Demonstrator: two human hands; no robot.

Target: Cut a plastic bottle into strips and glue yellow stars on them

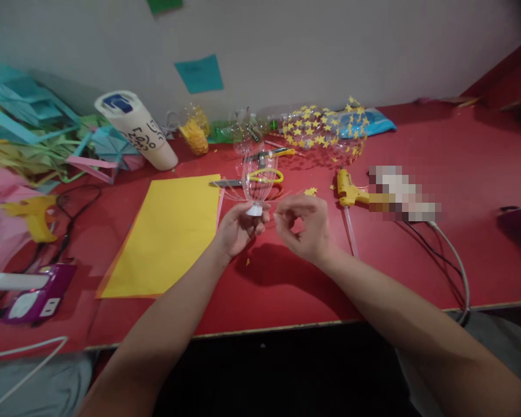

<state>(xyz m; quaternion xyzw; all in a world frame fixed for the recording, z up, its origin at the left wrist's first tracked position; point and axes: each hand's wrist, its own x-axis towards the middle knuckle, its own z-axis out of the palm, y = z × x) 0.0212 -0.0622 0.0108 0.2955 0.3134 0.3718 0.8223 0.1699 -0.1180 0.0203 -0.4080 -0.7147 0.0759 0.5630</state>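
My left hand point(238, 227) grips the white cap of a clear plastic bottle piece point(260, 176), whose sides are cut into thin strips that fan out. The piece points away from me, cap end nearest. Just to its right, my right hand point(304, 226) is closed with thumb and forefinger pinched together near the strips. Whatever lies in that pinch is too small to make out. Scissors with yellow handles point(267, 175) rest on the table behind the bottle piece. Yellow paper sheets point(165, 231) lie left of my left hand.
A yellow glue gun point(348, 191) lies right of my hands, its cord nearby. Star-covered clear plastic point(310, 128), a cup of yellow pieces point(195, 138) and a white tumbler point(141, 136) line the back. Folded coloured paper point(30, 104), another glue gun point(32, 215) and a purple power strip point(41, 295) are left.
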